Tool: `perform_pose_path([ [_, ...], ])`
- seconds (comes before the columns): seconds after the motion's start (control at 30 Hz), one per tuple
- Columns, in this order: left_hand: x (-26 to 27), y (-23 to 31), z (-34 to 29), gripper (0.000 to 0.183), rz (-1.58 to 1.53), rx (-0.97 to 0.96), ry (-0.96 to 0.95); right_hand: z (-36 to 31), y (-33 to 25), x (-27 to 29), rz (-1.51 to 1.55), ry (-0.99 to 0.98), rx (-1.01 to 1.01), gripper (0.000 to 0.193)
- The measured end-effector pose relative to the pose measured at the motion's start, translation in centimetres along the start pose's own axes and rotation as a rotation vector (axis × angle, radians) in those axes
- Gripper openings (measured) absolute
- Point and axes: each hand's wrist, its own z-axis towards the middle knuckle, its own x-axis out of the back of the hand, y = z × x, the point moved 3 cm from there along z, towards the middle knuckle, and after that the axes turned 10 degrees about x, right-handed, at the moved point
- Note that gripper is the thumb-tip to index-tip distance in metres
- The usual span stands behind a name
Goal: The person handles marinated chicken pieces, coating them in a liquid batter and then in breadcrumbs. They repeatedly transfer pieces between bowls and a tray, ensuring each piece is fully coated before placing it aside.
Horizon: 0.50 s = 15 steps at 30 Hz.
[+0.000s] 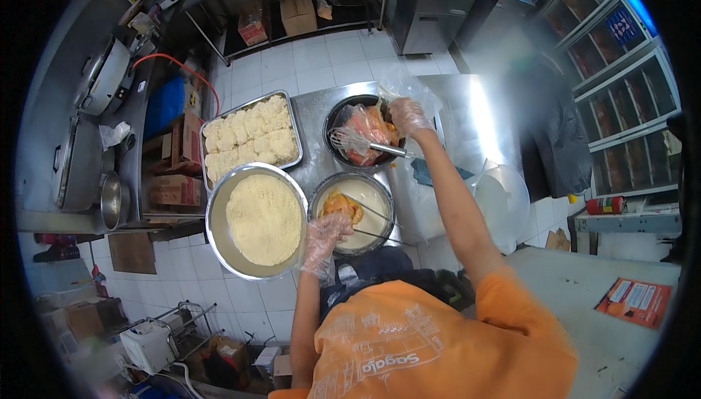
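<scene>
My left hand (328,237), in a clear plastic glove, is closed on a piece of orange-yellow marinated raw meat (340,206), probably chicken, at the batter bowl. Pale liquid batter (371,196) fills that bowl, and tongs (374,213) lean in it. Beyond it stands a black bowl (330,118) with more raw meat (367,123) in a clear plastic bag. My gloved right hand (409,116) is closed at its right rim, apparently gripping the bag. A whisk (385,148) lies across this bowl. To the left, a metal bowl (219,235) holds pale crumbs (264,218).
A metal tray (298,143) of crumb-coated pieces (248,135) sits behind the crumb bowl. Right of the batter are a dark blue-green cloth or packet (431,173) and a translucent plastic tub (504,205). A shelf unit (131,158) stands left; a glass-doored cabinet (628,92) stands right.
</scene>
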Motion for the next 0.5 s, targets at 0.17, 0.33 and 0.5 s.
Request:
perform_pose_path([
  [0.17,0.2,-2.1,-1.3,0.039,-0.066,0.006,0.112,3.7,0.6,-6.9,-0.454,-0.851,0.383,0.026],
  [0.33,-0.4,-4.3,-3.0,0.039,-0.081,0.059,0.206,4.6,0.1,-9.5,-0.277,-0.845,0.384,0.035],
  [0.5,-1.0,-4.7,-3.6,0.042,-0.111,0.078,0.245,4.5,0.1,-10.6,-0.025,-0.618,0.344,0.046],
])
